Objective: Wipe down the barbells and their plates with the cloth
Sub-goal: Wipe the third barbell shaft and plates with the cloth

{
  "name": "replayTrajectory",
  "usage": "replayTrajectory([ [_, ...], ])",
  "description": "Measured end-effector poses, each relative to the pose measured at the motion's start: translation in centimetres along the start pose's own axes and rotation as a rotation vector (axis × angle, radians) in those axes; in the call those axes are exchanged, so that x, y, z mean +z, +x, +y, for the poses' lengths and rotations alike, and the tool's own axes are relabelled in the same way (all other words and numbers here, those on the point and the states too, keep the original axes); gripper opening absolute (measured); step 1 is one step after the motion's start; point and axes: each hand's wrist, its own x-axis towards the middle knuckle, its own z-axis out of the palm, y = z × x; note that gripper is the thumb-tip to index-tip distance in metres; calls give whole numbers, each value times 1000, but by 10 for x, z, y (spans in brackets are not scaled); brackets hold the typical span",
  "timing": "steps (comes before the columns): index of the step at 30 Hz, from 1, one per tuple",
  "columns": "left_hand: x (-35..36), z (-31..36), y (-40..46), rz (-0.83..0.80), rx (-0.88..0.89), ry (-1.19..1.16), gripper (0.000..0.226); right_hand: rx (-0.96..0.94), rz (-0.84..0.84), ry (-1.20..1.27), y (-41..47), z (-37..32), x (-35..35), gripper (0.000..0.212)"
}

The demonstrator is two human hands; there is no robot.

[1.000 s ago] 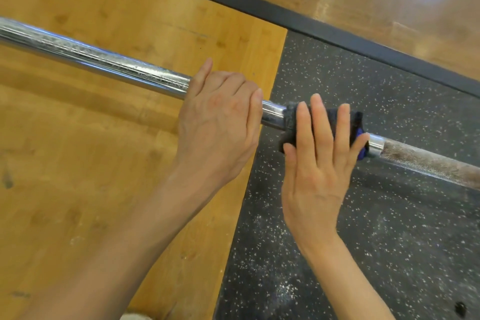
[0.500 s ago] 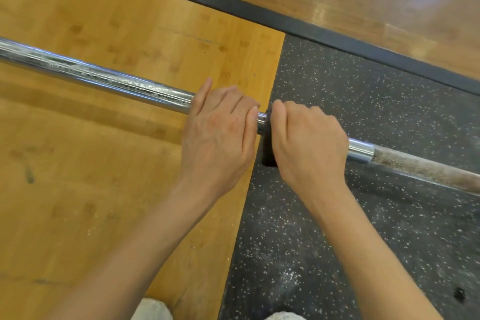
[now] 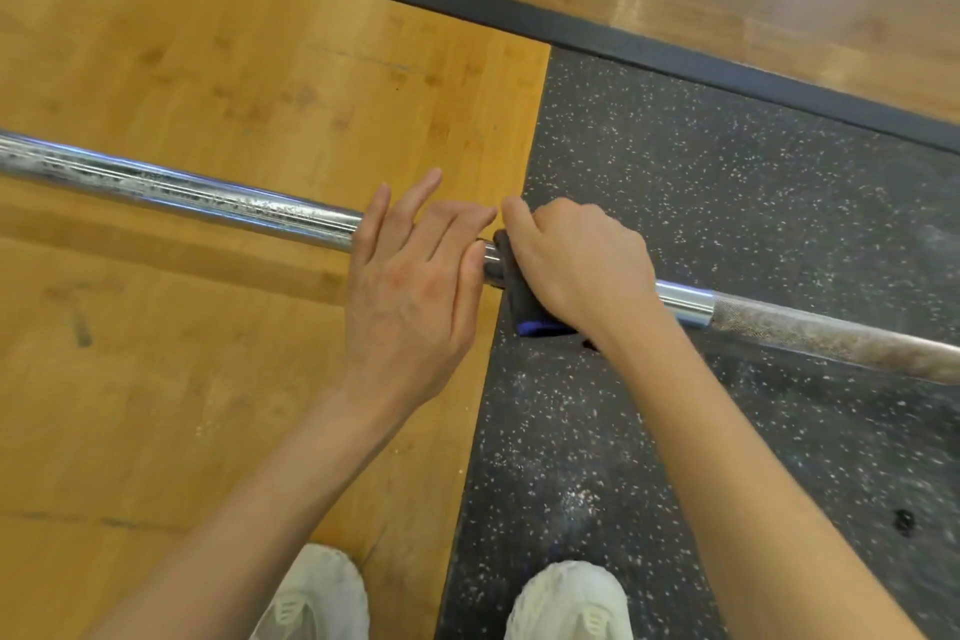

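Barbell (image 3: 197, 195) slanting from 9 o'clock down toward 4 o'clock, above wood platform (image 3: 182, 68) and speckled rubber mat (image 3: 727, 172). Dark cloth (image 3: 511, 283) wrapped around bar at centre, over the platform-mat seam. Right hand (image 3: 576, 265) curled over cloth, gripping. Left hand (image 3: 410, 286) just beside at 9 o'clock, fingers loosely extended over bar. Bare bar either way. White shoes (image 3: 569, 603) at 6 o'clock.

The person's left hand (image 3: 410, 286) is lying palm-down, its fingers straight and slightly spread, the fingertips lifting forward. The right hand (image 3: 576, 265) is sitting just beside it, fingers curling tightly downward in a grip, knuckles up. Both bare forearms are reaching forward from the lower edge, converging toward the middle.
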Motion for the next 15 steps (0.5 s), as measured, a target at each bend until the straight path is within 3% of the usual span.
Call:
replayTrajectory([
  [2, -1, 0, -5, 4, 7, 9, 51, -76, 165, -68, -33, 1, 17, 20],
  [5, -1, 1, -11, 5, 7, 28, 52, -45, 315, 69, -70, 3, 38, 35],
  [8, -5, 2, -16, -32, 1, 17, 53, 56, 47, -16, -41, -7, 14, 52],
  [11, -14, 2, -21, -53, -17, -52, 52, 59, -57, 90, -26, 16, 1, 57],
  [12, -17, -1, -23, -45, -41, -80, 52, 30, -1, 56, -34, 24, 2, 53],
  [15, -29, -20, -28, 21, -148, -82, 53, 10, 422, 24, -70, 46, 26, 42],
])
